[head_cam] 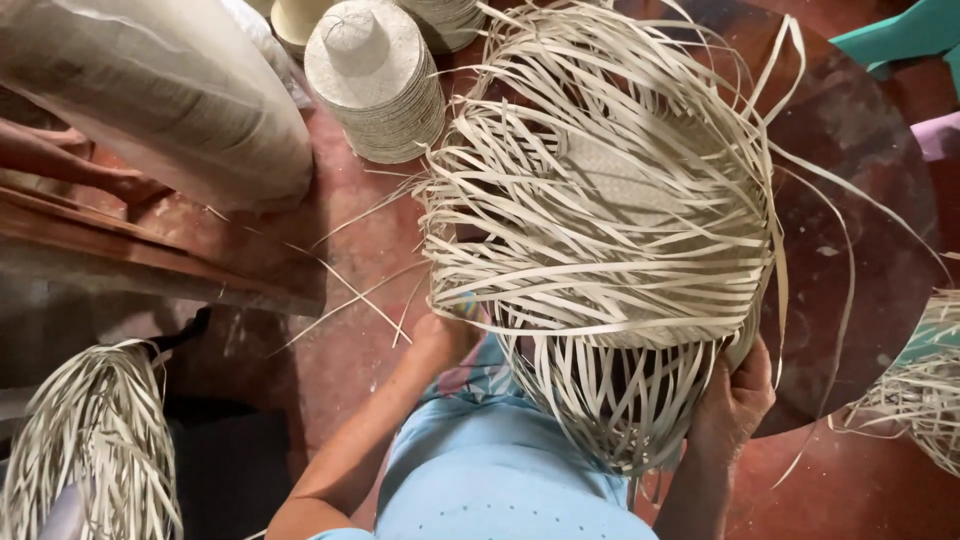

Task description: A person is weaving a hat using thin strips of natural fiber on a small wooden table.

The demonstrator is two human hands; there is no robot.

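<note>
Two hands (735,395), one unfinished straw weave (600,220), three hat stacks (375,85).

Reddish floor (340,350), worn and stained. On it: stack of woven hats (375,85), loose straw strips (350,290), a wooden plank (150,250) at left.

Left hand (445,335) partly hidden; right hand (738,395) raised, fingers curled in grip

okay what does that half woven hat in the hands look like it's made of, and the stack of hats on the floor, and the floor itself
Half-woven hat: pale, matte, flat strips, likely palm or straw; loose ends fan out from a tight woven centre. The left hand and right hand hold its edges.
Stack of hats: seemingly the same fibre, finely woven, cream.
Floor: reddish-brown, hard, faintly glossy, perhaps polished cement; scuffed and patchy.
</note>
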